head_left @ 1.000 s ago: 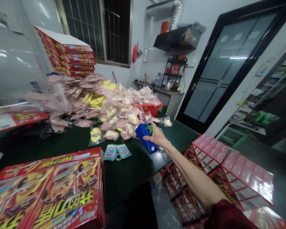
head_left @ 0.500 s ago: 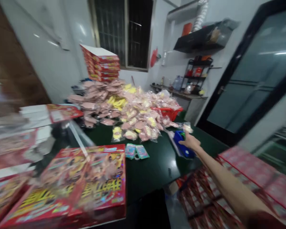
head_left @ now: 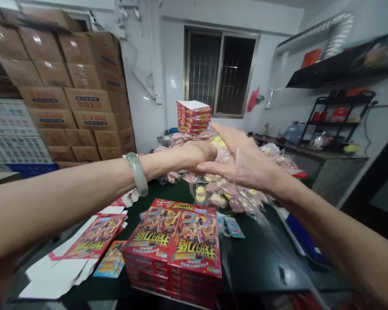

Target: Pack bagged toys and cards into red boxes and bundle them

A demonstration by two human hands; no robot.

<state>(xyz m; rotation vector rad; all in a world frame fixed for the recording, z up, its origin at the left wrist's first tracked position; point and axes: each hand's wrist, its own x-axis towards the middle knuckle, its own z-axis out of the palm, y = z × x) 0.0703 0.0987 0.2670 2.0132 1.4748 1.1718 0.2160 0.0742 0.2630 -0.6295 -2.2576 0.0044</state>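
My left hand, with a pale green bangle on the wrist, reaches in over the table. Its fingers look curled and are partly hidden behind my right hand. The right hand's thumb and fingers are spread. A thin clear strip, like tape, crosses near my right palm and trails down to the lower right; I cannot make out which fingers hold it. Below both hands stands a block of red printed boxes, stacked in two columns. A blue tape dispenser lies partly behind my right forearm.
Bagged pink and yellow pieces are heaped beyond my hands, with a red box stack behind. Flat cartons and a colourful card lie left on the dark green table. Brown cartons stand along the left wall.
My view has turned left. My right hand has moved from the blue dispenser to above the red boxes, beside my left hand, which has come into view.
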